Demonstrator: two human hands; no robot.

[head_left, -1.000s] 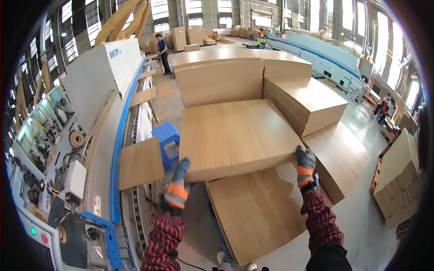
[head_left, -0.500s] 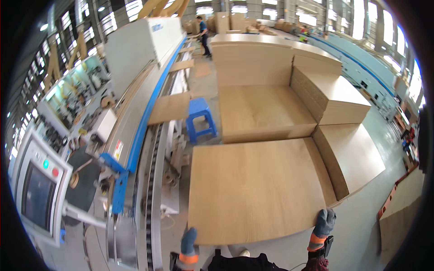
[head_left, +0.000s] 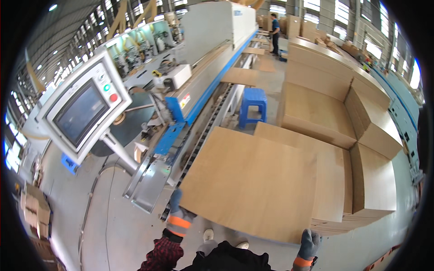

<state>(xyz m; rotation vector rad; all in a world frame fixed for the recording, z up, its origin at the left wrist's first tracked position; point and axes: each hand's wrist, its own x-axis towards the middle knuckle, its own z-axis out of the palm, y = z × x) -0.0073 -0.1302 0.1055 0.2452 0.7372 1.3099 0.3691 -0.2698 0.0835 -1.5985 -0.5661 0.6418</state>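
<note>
One wood-grain panel (head_left: 253, 185), overhanging left edge of one stack (head_left: 331, 180), two corners gripped, gloved left hand (head_left: 179, 211) at near left, gloved right hand (head_left: 309, 245) at near right

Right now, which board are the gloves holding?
The front board: left hand and right hand grip its near corners. The stacked boards farther back have no hand on them.

The board (head_left: 244, 185) hides most fingers of the left hand (head_left: 179, 214) and part of the stack (head_left: 331, 185) beneath it; below the right hand (head_left: 309, 244), the lower edge cuts the view just past the orange cuff (head_left: 302, 262). The screen (head_left: 81, 113) is too dim to read, and whatever the distant person (head_left: 274, 34) handles is too small to tell.
</note>
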